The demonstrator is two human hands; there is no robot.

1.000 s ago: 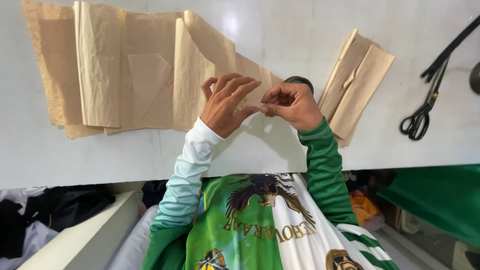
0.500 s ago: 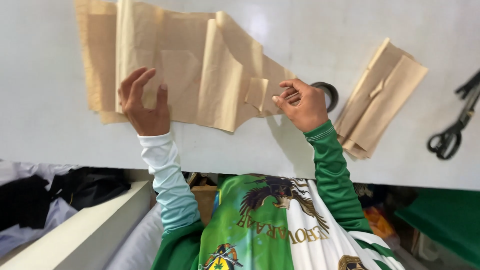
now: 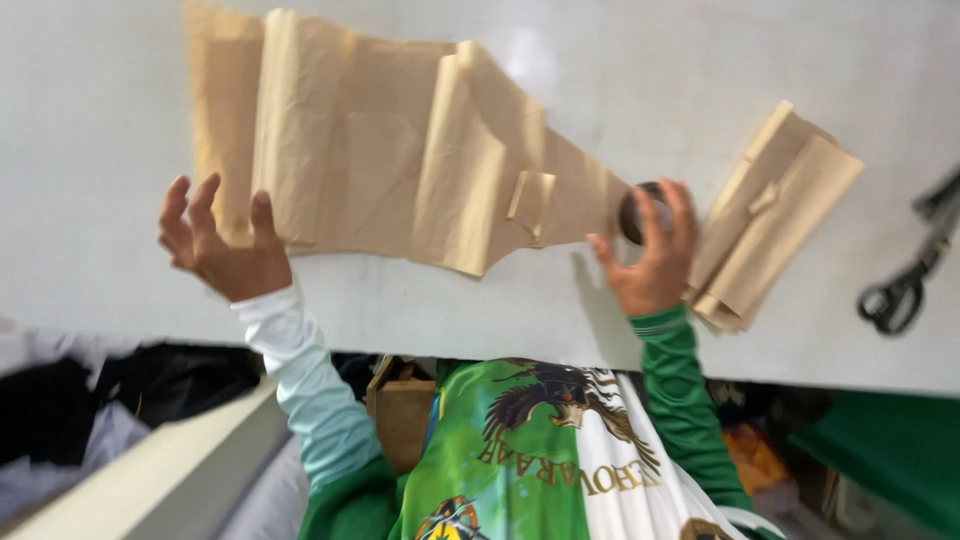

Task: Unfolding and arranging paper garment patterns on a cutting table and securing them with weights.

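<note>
L hand (image 3: 222, 255) open, fingers on brown paper pattern (image 3: 400, 165) corner | R hand (image 3: 650, 260) cupping dark tape roll (image 3: 640, 212) | your pattern's folded & taped; folded piece (image 3: 775, 215) lies apart

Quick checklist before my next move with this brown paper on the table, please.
1. Left hand on the paper: ok, fingers open at its left edge.
2. Paper lying flat: not ok, folds and creases stand up.
3. Right hand gripping the dark round thing: cannot tell, blurred.
4. Scissors away from both hands: ok, far right on the table.
5. Folded stack apart from the paper: ok, right hand lies between.
</note>
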